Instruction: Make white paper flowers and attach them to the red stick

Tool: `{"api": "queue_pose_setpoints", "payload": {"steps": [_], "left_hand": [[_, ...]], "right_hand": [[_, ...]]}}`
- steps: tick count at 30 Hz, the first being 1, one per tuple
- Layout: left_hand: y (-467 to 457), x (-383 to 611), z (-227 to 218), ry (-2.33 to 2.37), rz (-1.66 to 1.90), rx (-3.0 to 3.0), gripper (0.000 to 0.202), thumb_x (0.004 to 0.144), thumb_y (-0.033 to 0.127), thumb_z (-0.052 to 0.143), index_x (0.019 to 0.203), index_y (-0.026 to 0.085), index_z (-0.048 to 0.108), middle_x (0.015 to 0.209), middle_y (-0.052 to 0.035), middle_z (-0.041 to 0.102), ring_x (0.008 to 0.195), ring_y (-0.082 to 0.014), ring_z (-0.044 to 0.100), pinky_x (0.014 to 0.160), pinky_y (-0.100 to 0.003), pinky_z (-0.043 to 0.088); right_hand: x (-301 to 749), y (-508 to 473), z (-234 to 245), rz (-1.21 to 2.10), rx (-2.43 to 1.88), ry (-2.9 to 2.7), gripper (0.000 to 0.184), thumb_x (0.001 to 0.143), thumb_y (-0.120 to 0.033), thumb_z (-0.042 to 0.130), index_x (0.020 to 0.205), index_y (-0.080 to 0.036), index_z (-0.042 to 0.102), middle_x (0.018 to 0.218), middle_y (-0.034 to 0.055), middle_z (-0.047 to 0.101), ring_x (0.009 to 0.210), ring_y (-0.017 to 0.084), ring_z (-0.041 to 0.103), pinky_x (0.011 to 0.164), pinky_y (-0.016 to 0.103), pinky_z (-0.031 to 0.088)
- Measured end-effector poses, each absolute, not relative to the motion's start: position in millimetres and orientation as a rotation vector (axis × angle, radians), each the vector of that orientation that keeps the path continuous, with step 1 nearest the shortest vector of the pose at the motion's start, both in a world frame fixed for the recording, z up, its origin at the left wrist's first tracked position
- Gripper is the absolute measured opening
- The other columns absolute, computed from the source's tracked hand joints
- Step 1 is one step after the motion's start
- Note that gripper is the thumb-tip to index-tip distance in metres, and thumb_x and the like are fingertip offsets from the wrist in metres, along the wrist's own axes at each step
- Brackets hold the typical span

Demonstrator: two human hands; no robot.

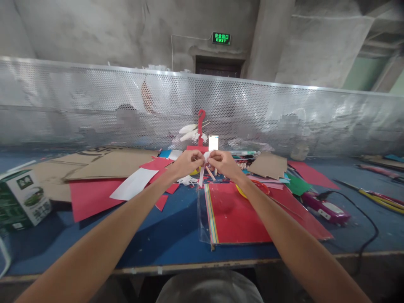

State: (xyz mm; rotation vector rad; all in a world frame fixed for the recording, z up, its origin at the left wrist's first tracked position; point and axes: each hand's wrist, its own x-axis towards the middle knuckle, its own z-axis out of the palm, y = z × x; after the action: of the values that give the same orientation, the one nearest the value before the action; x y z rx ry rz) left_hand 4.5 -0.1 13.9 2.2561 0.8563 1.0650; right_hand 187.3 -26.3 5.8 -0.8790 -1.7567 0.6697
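Both my arms reach out over the blue table (pixel 151 240). My left hand (pixel 187 163) and my right hand (pixel 224 163) meet above the table, each pinching a small white paper piece (pixel 205 157) between fingertips. A pale strip (pixel 201 177) of it hangs down between the hands. A thin stick (pixel 210 173) slants just below my right hand; whether it is held I cannot tell. Under the hands lies a pack of coloured paper with a red top sheet (pixel 233 214) in a clear sleeve.
Cardboard sheets (pixel 104 165) and red paper (pixel 91 197) lie left, with a white sheet (pixel 134 184) and a green-and-white box (pixel 23 201). A purple glue gun (pixel 325 208) with a black cable lies right. A perforated metal screen (pixel 284 113) backs the table; a red stand (pixel 200 130) is there.
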Motion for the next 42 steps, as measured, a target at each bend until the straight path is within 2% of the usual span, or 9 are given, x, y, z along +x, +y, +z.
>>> {"api": "queue_pose_setpoints", "payload": {"steps": [7, 14, 30, 42], "left_hand": [[-1.4, 5.1, 14.6, 0.85, 1.059, 2.253, 0.008, 0.079, 0.02, 0.055, 0.074, 0.016, 0.06, 0.07, -0.0019, 0.065, 0.057, -0.0099, 0.059, 0.056, -0.023, 0.046], [-0.9, 4.3, 14.3, 0.861, 1.06, 2.297, 0.009, 0.078, 0.019, 0.054, 0.074, 0.016, 0.061, 0.074, -0.0026, 0.067, 0.066, -0.0117, 0.062, 0.063, -0.024, 0.046], [-0.7, 3.4, 14.6, 0.887, 1.002, 2.332, 0.013, 0.078, 0.021, 0.05, 0.075, 0.016, 0.062, 0.074, -0.0038, 0.067, 0.065, -0.0126, 0.061, 0.059, -0.024, 0.045], [1.5, 3.1, 13.5, 0.895, 1.006, 2.301, 0.011, 0.076, 0.02, 0.05, 0.074, 0.017, 0.061, 0.069, -0.0032, 0.066, 0.063, -0.0129, 0.061, 0.058, -0.025, 0.044]], "right_hand": [[188.4, -23.6, 4.2, 0.69, -0.884, -1.765, 0.017, 0.078, -0.033, 0.058, 0.077, -0.016, 0.06, 0.061, 0.0005, 0.062, 0.046, 0.009, 0.051, 0.044, 0.02, 0.041], [188.0, -23.5, 3.2, 0.679, -0.873, -1.774, 0.017, 0.078, -0.033, 0.059, 0.075, -0.016, 0.058, 0.061, 0.0005, 0.061, 0.046, 0.009, 0.05, 0.044, 0.019, 0.041], [187.2, -28.2, 5.5, 0.644, -0.878, -1.808, 0.015, 0.08, -0.031, 0.056, 0.078, -0.017, 0.056, 0.057, -0.0022, 0.058, 0.044, 0.008, 0.047, 0.042, 0.018, 0.039], [189.0, -24.3, 3.0, 0.643, -0.868, -1.814, 0.016, 0.08, -0.031, 0.055, 0.079, -0.016, 0.06, 0.062, -0.0003, 0.06, 0.044, 0.008, 0.048, 0.039, 0.018, 0.036]]}}
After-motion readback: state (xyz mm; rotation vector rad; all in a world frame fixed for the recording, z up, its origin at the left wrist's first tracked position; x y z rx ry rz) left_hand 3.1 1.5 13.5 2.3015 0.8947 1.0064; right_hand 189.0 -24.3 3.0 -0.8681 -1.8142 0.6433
